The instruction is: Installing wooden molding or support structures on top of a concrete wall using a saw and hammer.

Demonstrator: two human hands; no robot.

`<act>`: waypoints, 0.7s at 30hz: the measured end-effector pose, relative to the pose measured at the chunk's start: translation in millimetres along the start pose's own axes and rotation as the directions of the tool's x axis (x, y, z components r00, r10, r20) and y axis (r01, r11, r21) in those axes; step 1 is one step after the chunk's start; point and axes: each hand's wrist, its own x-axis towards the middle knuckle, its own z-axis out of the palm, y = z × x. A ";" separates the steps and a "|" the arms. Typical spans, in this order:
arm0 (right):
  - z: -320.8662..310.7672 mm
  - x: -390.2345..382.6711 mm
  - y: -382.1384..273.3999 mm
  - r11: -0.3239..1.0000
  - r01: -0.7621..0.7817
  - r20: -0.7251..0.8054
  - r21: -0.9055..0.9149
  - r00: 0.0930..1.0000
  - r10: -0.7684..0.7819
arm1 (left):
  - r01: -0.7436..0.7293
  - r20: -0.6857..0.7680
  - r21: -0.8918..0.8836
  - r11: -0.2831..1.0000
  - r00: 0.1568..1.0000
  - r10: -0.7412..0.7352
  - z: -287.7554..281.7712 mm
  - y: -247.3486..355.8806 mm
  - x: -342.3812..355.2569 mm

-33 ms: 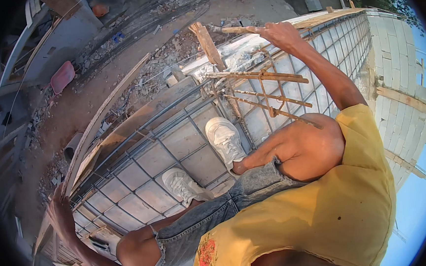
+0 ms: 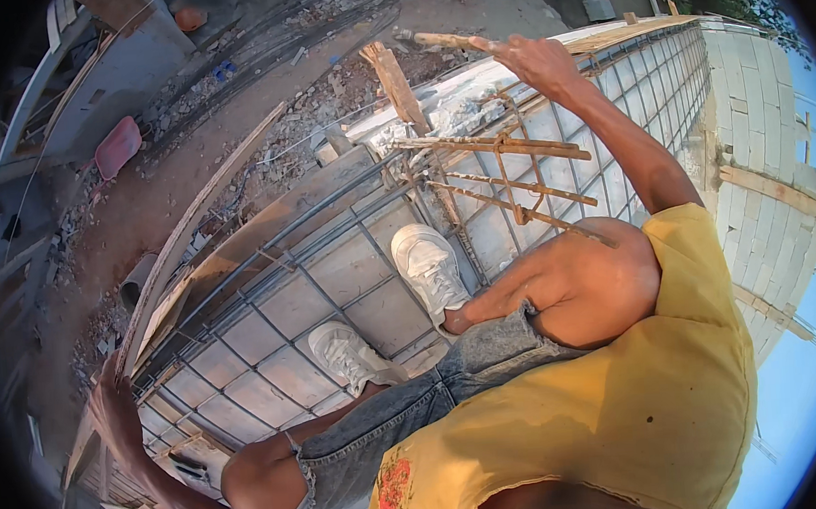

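Note:
My left hand [image 2: 116, 403] grips a long weathered wooden batten [image 2: 201, 207] that slants up along the left edge of the formwork. My right hand [image 2: 535, 68] holds a wooden-handled hammer [image 2: 445, 42], its head above a splintered upright timber [image 2: 396, 90]. Below it, rusty bars [image 2: 526, 189] jut from the steel rebar grid [image 2: 299, 319]. My white shoes [image 2: 427, 263] rest on the grid, over pale boards [image 2: 384, 313].
A drop to a rubble-strewn ground [image 2: 227, 106] lies left of the formwork, with a pink basin [image 2: 118, 144] and a pipe [image 2: 136, 283] below. A pale block wall [image 2: 753, 107] with timber braces [image 2: 773, 191] rises at the right. The rebar cage stretches away toward upper right.
The hammer head has risen a little, away from the splintered timber, and my right hand has moved slightly up with it. My left hand stays on the batten.

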 end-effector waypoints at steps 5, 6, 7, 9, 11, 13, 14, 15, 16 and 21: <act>14.9 -28.4 -14.4 0.992 -0.031 0.159 0.124 0.987 0.011 | 0.000 0.031 0.064 0.998 1.000 -0.002 -4.4 -11.1 2.5; 26.8 -27.6 -11.9 0.992 -0.035 0.157 0.119 0.988 0.016 | -0.002 0.027 0.060 0.998 1.000 0.000 -4.1 -11.6 3.3; 35.9 -18.6 -7.7 0.998 0.062 0.312 -0.020 0.949 -0.053 | -0.014 0.027 0.056 0.998 1.000 0.013 -1.6 -7.3 1.8; 47.9 -21.1 15.2 0.994 0.101 0.336 -0.038 0.938 -0.083 | -0.025 0.025 0.042 0.999 0.999 0.024 3.4 7.1 5.0; 1.9 -12.1 -8.8 0.988 -0.035 0.184 0.152 0.983 0.006 | 0.018 0.023 0.089 0.996 1.000 -0.020 -17.5 -6.6 -10.2; -3.1 -7.6 -6.9 0.974 -0.097 0.051 0.206 0.995 0.088 | 0.010 0.035 0.079 0.997 0.999 -0.013 -8.7 -1.2 -3.6; -1.3 -5.4 -15.8 0.943 -0.085 -0.113 0.320 0.985 0.127 | 0.022 0.036 0.096 0.995 0.999 -0.026 -14.5 -3.4 -6.0; 1.7 -4.2 -23.0 0.902 -0.053 -0.268 0.429 0.946 0.183 | 0.033 0.032 0.107 0.994 0.999 -0.037 -17.6 -7.8 -8.2; 5.7 -11.6 -17.8 0.912 -0.061 -0.268 0.406 0.946 0.183 | -0.004 0.018 0.098 0.995 1.000 0.003 -1.8 -10.0 0.5; 74.9 -25.9 5.7 0.969 0.167 0.373 -0.181 0.923 -0.090 | -0.060 0.002 0.061 0.996 0.998 0.060 7.5 10.4 9.8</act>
